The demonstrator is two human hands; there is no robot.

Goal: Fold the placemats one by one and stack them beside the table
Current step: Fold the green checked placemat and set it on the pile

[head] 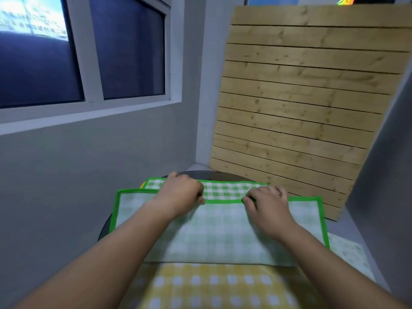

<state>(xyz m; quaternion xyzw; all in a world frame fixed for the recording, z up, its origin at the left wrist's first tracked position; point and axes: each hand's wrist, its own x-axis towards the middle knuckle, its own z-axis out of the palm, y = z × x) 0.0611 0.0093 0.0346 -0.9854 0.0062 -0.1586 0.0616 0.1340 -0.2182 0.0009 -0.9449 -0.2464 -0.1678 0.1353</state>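
Observation:
A green checked placemat (214, 233) with a bright green border lies across a small dark round table (104, 228), its near part folded over so the pale underside faces up. My left hand (180, 192) and my right hand (267, 201) each pinch the folded green edge near the mat's middle, fingers curled. Beyond the fold, the mat's patterned side (223, 189) shows. A yellow checked placemat (211, 286) lies under it, nearest to me.
A slatted wooden panel (301, 97) leans against the wall behind the table on the right. A pale patterned mat (350, 253) lies at the right edge. A grey wall with a window (89, 52) stands on the left.

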